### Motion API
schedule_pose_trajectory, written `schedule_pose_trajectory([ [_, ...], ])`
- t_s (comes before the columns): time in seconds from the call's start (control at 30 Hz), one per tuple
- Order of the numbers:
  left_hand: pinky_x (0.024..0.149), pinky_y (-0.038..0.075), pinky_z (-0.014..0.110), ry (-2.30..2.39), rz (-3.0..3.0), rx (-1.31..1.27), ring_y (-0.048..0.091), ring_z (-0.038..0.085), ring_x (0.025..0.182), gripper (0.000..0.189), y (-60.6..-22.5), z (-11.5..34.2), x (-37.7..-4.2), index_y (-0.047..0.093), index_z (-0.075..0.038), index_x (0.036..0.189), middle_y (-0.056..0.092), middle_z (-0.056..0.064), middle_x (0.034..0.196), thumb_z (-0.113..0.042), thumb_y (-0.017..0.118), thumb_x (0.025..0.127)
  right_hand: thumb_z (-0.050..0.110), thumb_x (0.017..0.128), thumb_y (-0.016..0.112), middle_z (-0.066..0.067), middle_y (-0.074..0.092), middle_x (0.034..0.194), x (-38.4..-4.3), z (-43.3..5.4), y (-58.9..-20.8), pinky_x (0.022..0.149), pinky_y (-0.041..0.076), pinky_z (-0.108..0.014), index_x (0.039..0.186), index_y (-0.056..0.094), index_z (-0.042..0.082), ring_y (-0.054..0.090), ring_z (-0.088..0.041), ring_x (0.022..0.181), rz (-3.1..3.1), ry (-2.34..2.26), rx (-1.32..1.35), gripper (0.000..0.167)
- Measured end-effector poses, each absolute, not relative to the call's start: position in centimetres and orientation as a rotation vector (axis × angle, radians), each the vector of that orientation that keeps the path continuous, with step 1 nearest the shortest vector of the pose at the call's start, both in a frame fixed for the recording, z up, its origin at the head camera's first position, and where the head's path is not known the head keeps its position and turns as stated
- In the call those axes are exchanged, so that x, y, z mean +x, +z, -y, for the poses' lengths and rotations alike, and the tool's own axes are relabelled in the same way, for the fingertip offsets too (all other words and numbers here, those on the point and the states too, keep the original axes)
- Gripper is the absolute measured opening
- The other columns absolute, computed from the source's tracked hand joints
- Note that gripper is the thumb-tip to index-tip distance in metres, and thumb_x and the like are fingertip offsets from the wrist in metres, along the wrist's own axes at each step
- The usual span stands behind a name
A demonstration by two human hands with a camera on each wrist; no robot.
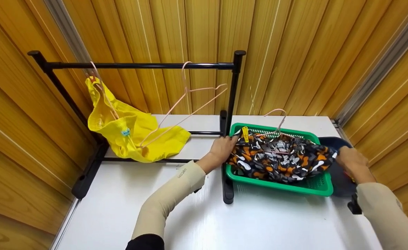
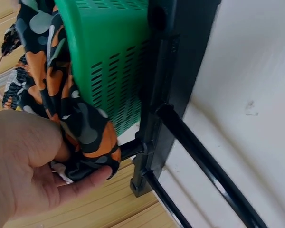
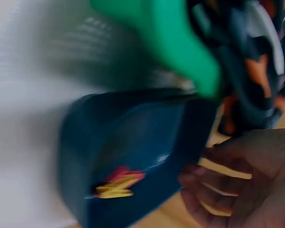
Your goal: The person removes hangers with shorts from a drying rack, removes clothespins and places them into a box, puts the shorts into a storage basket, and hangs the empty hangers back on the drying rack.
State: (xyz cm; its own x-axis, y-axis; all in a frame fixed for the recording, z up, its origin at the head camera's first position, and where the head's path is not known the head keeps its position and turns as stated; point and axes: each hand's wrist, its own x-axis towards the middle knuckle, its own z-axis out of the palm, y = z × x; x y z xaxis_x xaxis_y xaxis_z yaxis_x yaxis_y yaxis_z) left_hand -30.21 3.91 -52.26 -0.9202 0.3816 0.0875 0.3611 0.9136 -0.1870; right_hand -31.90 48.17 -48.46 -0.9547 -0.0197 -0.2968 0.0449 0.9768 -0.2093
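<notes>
A camouflage-print garment (image 1: 287,161) in black, orange, grey and white lies stretched across the green basket (image 1: 280,189), a pink hanger (image 1: 282,121) inside its opening. One yellow clothespin (image 1: 245,134) clips its upper left edge. My left hand (image 1: 222,150) grips the garment's left end, cloth bunched between thumb and fingers in the left wrist view. At the opposite end, my right hand (image 1: 352,160) pinches the garment's corner. Its other fingers (image 3: 206,180) curl loosely over the dark blue bin (image 3: 147,128), where yellow and red clothespins (image 3: 118,183) lie.
A black clothes rack (image 1: 138,65) stands at left, its right foot (image 1: 228,194) beside the basket. From its bar hang a yellow garment (image 1: 148,121) on a hanger and a bare pink hanger (image 1: 186,91). Wood-look panels (image 1: 204,31) enclose the white surface (image 1: 197,215).
</notes>
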Motion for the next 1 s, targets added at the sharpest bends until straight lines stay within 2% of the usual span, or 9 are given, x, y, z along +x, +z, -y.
schedule_pose_trajectory([
  [0.13, 0.065, 0.061, 0.033, 0.229, 2.902, -0.55, 0.074, 0.021, 0.084, 0.017, -52.8, -3.6, -30.3, 0.06, -0.011, 0.115, 0.074, 0.004, 0.099, -0.012, 0.048, 0.103, 0.01, 0.093, 0.055, -0.043, 0.06, 0.103, -31.1, -44.4, -46.1, 0.072, 0.05, -0.069, 0.109, 0.059, -0.019, 0.06, -0.055, 0.084, -2.874, -0.133, -0.071, 0.033],
  [0.2, 0.065, 0.061, 0.035, 0.202, 2.899, -0.529, 0.074, 0.021, 0.083, 0.016, -52.9, -3.3, -30.5, 0.063, -0.011, 0.109, 0.075, 0.004, 0.098, -0.012, 0.048, 0.103, 0.012, 0.094, 0.057, -0.043, 0.061, 0.104, -30.6, -42.1, -45.1, 0.071, 0.05, -0.07, 0.107, 0.061, -0.017, 0.061, -0.059, 0.087, -2.913, -0.071, -0.121, 0.032],
  [0.27, 0.066, 0.062, 0.036, 0.171, 2.911, -0.514, 0.075, 0.022, 0.084, 0.017, -52.8, -3.1, -30.6, 0.064, -0.011, 0.106, 0.076, 0.004, 0.098, -0.012, 0.048, 0.103, 0.017, 0.096, 0.058, -0.038, 0.064, 0.095, -30.1, -39.6, -44.4, 0.066, 0.051, -0.064, 0.099, 0.063, -0.013, 0.064, -0.054, 0.083, -2.938, -0.05, -0.175, 0.031],
  [0.4, 0.069, 0.062, 0.037, 0.135, 2.947, -0.516, 0.075, 0.023, 0.086, 0.018, -52.6, -2.7, -30.7, 0.065, -0.011, 0.109, 0.077, 0.005, 0.1, -0.013, 0.048, 0.104, 0.024, 0.1, 0.059, -0.014, 0.061, 0.067, -29.2, -34.6, -43.5, 0.051, 0.044, -0.039, 0.077, 0.063, 0.001, 0.058, -0.029, 0.059, -2.969, -0.106, -0.364, 0.032],
  [0.5, 0.071, 0.062, 0.038, 0.115, 2.962, -0.537, 0.075, 0.024, 0.088, 0.02, -52.5, -2.5, -30.7, 0.065, -0.012, 0.113, 0.076, 0.006, 0.102, -0.014, 0.048, 0.104, 0.023, 0.1, 0.06, -0.006, 0.057, 0.06, -28.6, -31.1, -43.3, 0.046, 0.036, -0.029, 0.074, 0.065, 0.004, 0.05, -0.019, 0.052, -3.033, -0.195, -0.539, 0.032],
  [0.6, 0.073, 0.062, 0.038, 0.127, 2.974, -0.567, 0.074, 0.024, 0.091, 0.021, -52.5, -2.5, -30.7, 0.063, -0.015, 0.118, 0.075, 0.006, 0.106, -0.013, 0.049, 0.103, 0.017, 0.098, 0.063, -0.008, 0.061, 0.061, -28.4, -27.9, -43.7, 0.043, 0.039, -0.027, 0.079, 0.07, 0.0, 0.051, -0.018, 0.05, -3.104, -0.298, -0.697, 0.026],
  [0.8, 0.076, 0.061, 0.037, 0.156, 2.996, -0.616, 0.073, 0.023, 0.095, 0.023, -52.5, -3.0, -30.6, 0.061, -0.019, 0.125, 0.074, 0.005, 0.11, -0.014, 0.051, 0.105, 0.012, 0.098, 0.064, -0.021, 0.068, 0.081, -29.4, -23.4, -46.0, 0.057, 0.056, -0.043, 0.09, 0.07, -0.005, 0.064, -0.032, 0.068, -3.246, -0.385, -1.025, 0.02],
  [0.9, 0.076, 0.062, 0.036, 0.164, 2.987, -0.631, 0.073, 0.023, 0.094, 0.023, -52.5, -3.2, -30.5, 0.06, -0.02, 0.126, 0.074, 0.005, 0.111, -0.015, 0.049, 0.106, 0.011, 0.099, 0.065, -0.025, 0.064, 0.093, -30.4, -22.5, -47.2, 0.069, 0.058, -0.049, 0.099, 0.067, -0.009, 0.064, -0.04, 0.082, -3.334, -0.383, -1.1, 0.021],
  [1.0, 0.075, 0.062, 0.036, 0.183, 2.973, -0.629, 0.073, 0.023, 0.093, 0.024, -52.5, -3.3, -30.2, 0.06, -0.02, 0.126, 0.074, 0.004, 0.111, -0.015, 0.048, 0.106, 0.012, 0.1, 0.064, -0.025, 0.06, 0.096, -31.3, -21.9, -48.1, 0.074, 0.055, -0.05, 0.103, 0.067, -0.011, 0.06, -0.041, 0.086, -3.38, -0.42, -1.121, 0.023],
])
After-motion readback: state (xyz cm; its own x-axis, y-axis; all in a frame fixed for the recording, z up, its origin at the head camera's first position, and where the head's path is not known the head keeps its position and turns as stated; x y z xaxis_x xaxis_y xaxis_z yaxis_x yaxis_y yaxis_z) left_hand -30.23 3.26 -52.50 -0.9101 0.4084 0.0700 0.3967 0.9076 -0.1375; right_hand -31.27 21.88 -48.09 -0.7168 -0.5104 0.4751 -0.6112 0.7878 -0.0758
